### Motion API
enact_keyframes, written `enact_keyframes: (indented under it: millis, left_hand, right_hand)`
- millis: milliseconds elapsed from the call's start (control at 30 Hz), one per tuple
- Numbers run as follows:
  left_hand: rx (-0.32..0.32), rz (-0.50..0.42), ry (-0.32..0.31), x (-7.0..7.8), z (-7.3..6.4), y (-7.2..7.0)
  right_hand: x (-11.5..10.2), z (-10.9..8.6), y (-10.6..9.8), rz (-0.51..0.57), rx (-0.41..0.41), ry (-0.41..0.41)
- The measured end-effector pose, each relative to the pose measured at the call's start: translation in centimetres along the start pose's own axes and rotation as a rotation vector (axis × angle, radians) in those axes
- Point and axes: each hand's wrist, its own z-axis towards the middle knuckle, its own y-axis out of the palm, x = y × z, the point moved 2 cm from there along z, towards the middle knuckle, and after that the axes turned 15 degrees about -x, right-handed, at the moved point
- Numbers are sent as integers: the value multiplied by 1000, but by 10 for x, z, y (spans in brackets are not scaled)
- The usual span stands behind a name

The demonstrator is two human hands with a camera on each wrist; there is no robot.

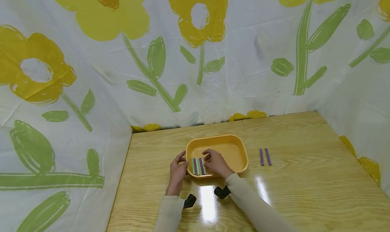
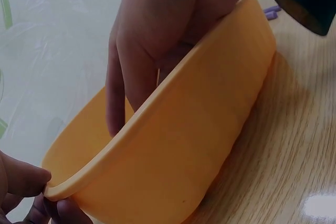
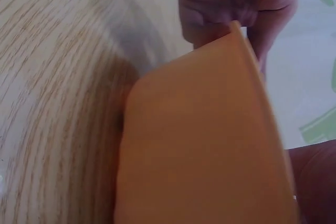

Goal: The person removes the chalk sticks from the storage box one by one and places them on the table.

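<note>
A yellow-orange plastic tray [image 1: 219,140] stands on the table. At its left end my left hand [image 1: 178,171] pinches the rim, thumb and fingers on either side of the wall. In the tray's left part, a row of thin sticks [image 1: 196,166] that look like chalk lies side by side, in green, purple and white. My right hand [image 1: 217,162] reaches over the near wall, with bent fingers at the right end of this row. The fingertips are hidden behind the wall in the left wrist view, so whether they hold a stick is unclear.
Two purple sticks [image 1: 265,156] lie apart on the wooden table [image 1: 292,191], right of the tray. A white flower-printed sheet [image 1: 243,66] hangs around the table's back and sides. Dark wrist-worn pieces [image 1: 221,192] sit near both wrists.
</note>
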Motion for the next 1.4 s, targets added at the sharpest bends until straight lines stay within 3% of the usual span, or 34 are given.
enact_keyframes:
  millis: [167, 567, 933, 1400]
  left_hand:
    - [-2, 2, -3, 0, 0, 0]
    - [-14, -2, 2, 2, -2, 0]
    - [-11, 5, 12, 0, -2, 0]
    - [-16, 0, 8, -2, -1, 0]
  right_hand:
    - [5, 5, 3, -72, -14, 13]
    - [5, 12, 8, -150, -158, 66]
    - [4, 7, 8, -169, -137, 125]
    - [9, 4, 7, -102, -97, 78]
